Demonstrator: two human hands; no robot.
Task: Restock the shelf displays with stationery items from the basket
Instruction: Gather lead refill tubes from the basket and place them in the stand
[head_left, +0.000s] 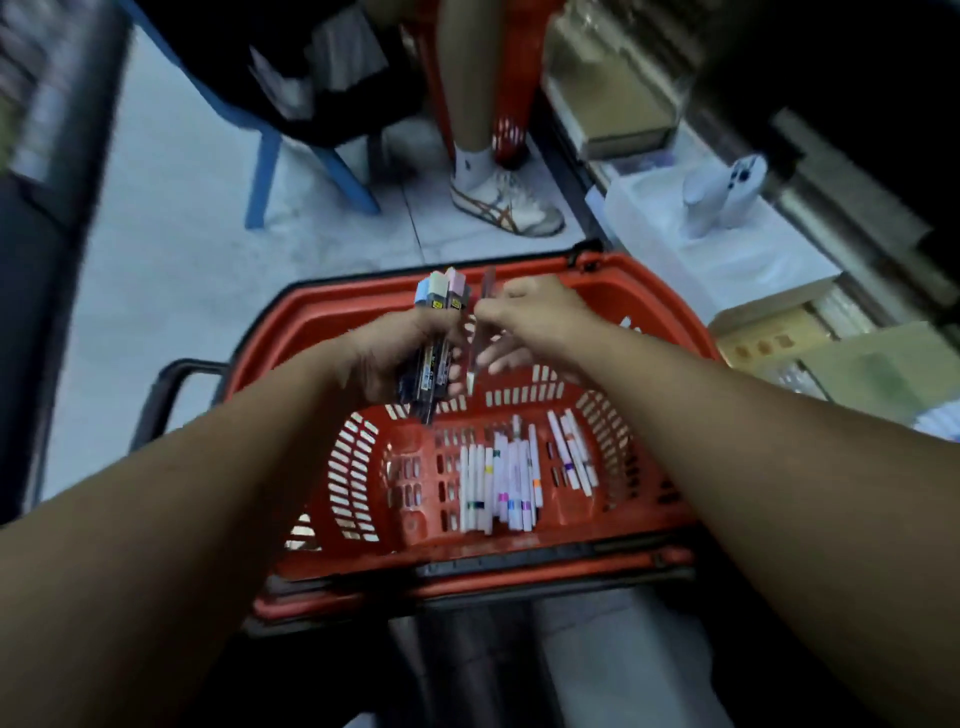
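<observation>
A red plastic basket (644, 312) sits below me with several white markers (498, 478) lying on its bottom. My left hand (400, 353) grips a bundle of dark packaged pens (441, 296) with pastel caps, held upright over the basket's far side. Beside it, my right hand (530, 322) pinches one slim clear-packaged pen (485, 296), touching the bundle's right side. The picture is blurred by motion.
A person's leg and a white sneaker (506, 202) stand just beyond the basket, next to a blue stool leg (260, 176). On the right, low shelves hold brown boxes (769, 338), white packs and a white phone (727, 192). A dark shelf unit runs along the left.
</observation>
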